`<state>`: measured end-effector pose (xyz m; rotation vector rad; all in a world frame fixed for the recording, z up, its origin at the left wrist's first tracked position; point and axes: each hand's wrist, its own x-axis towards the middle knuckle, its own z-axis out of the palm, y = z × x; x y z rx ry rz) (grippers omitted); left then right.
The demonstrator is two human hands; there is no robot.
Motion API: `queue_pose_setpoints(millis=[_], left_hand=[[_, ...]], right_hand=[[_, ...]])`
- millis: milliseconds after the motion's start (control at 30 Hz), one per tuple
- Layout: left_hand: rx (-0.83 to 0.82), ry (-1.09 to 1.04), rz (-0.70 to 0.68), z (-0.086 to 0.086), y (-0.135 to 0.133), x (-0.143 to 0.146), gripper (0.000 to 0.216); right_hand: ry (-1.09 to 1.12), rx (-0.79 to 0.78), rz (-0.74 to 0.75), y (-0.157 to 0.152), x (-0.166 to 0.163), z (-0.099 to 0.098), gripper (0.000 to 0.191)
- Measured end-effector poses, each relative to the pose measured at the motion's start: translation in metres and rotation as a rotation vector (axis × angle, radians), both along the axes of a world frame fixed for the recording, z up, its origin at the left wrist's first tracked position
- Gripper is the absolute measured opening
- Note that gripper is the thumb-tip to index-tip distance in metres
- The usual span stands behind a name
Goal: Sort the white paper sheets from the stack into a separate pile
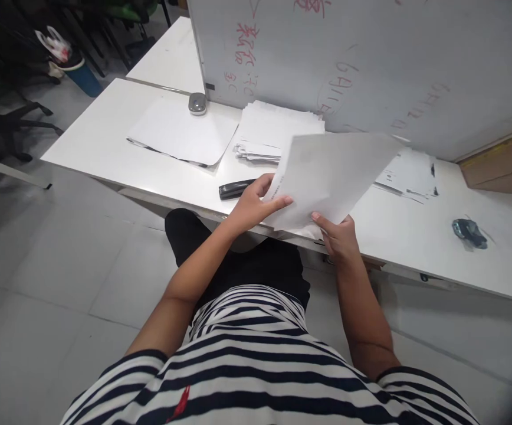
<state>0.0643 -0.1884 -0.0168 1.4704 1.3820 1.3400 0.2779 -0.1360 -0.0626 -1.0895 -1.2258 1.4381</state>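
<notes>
Both my hands hold a thin sheaf of white paper (331,177) tilted up over the front edge of the white table (105,147). My left hand (256,203) pinches its left edge, thumb on top. My right hand (338,236) grips its lower edge from underneath, fingers closed on it. A black stapler (236,188) lies on the table just left of my left hand. A stack of printed sheets (273,133) sits behind the held paper.
A loose sheet (180,130) lies at the left with a small grey round device (197,103) behind it. More printed pages (410,174) and a dark small object (469,231) lie at the right. A whiteboard (371,59) with red writing stands behind. Office chairs (8,112) stand far left.
</notes>
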Motion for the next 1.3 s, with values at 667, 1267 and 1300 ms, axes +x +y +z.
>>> queue_pose_setpoints(millis=[667, 1267, 1300], left_hand=[[-0.049, -0.218, 0.025, -0.038, 0.016, 0.021, 0.041], [-0.059, -0.136, 0.014, -0.035, 0.016, 0.019, 0.056], [-0.085, -0.145, 0.019, -0.036, 0.017, 0.018, 0.056]], right_hand=[[-0.392, 0.357, 0.03, 0.013, 0.013, -0.001, 0.076], [-0.341, 0.21, 0.014, 0.003, 0.004, -0.015, 0.063], [-0.34, 0.215, 0.015, 0.001, 0.003, -0.015, 0.065]])
